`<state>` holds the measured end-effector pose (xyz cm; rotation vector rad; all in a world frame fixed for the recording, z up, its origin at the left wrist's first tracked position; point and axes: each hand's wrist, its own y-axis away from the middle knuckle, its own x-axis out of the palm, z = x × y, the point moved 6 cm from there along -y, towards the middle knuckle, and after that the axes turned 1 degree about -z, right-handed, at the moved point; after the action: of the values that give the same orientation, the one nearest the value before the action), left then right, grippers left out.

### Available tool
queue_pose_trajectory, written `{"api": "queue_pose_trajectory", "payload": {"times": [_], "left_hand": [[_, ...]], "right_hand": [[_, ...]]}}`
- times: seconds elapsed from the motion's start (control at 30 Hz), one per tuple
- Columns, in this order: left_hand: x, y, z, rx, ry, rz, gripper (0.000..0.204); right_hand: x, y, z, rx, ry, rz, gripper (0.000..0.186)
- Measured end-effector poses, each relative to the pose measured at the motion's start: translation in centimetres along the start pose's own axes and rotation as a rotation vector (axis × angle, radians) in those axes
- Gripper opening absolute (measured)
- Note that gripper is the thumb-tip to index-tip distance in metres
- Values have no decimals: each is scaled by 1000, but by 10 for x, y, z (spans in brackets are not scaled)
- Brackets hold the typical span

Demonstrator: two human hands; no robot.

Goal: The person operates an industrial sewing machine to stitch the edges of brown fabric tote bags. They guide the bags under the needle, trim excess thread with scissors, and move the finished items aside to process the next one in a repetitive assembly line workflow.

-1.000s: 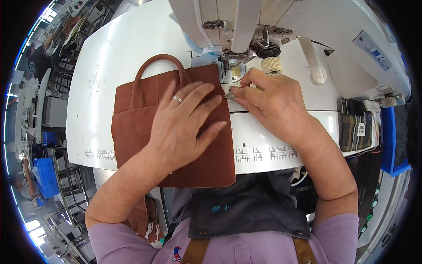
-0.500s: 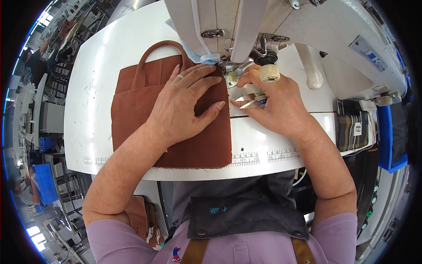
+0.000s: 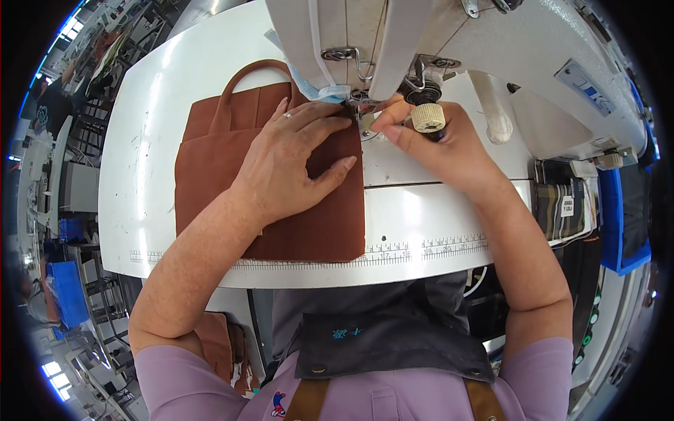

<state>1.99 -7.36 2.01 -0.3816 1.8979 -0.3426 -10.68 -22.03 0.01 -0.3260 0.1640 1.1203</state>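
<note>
A brown fabric bag (image 3: pixel 217 158) with a loop handle lies flat on the white sewing table (image 3: pixel 140 175). My left hand (image 3: pixel 291 165) presses on it, fingers spread, a ring on one finger, fingertips near the needle area. My right hand (image 3: pixel 435 144) rests beside the presser foot (image 3: pixel 359 105) of the white sewing machine (image 3: pixel 449 49), thumb and forefinger pinched together at the bag's right edge by the foot. A cream knob (image 3: pixel 427 117) of the machine sits just above my right hand's fingers.
A ruler strip (image 3: pixel 393 251) runs along the table's front edge. Striped fabric pieces (image 3: pixel 562 207) lie at the right, next to a blue bin (image 3: pixel 628 210). More brown pieces (image 3: pixel 221 347) hang below the table at left. Workshop racks (image 3: pixel 56 203) fill the far left.
The view has moved closer to the machine. My right hand has shifted up toward the presser foot, and my left hand has slid the bag's corner closer to the needle.
</note>
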Motion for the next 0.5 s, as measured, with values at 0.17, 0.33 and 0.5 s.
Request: {"api": "queue_pose_trajectory", "payload": {"times": [0.17, 0.33, 0.5], "left_hand": [[2, 4, -2, -1, 8, -27, 43], [3, 0, 2, -18, 30, -21, 43], [3, -2, 4, -15, 20, -23, 44]], "right_hand": [[17, 12, 23, -353, 730, -87, 25], [21, 12, 22, -346, 813, -105, 27], [22, 12, 24, -344, 857, -112, 28]]}}
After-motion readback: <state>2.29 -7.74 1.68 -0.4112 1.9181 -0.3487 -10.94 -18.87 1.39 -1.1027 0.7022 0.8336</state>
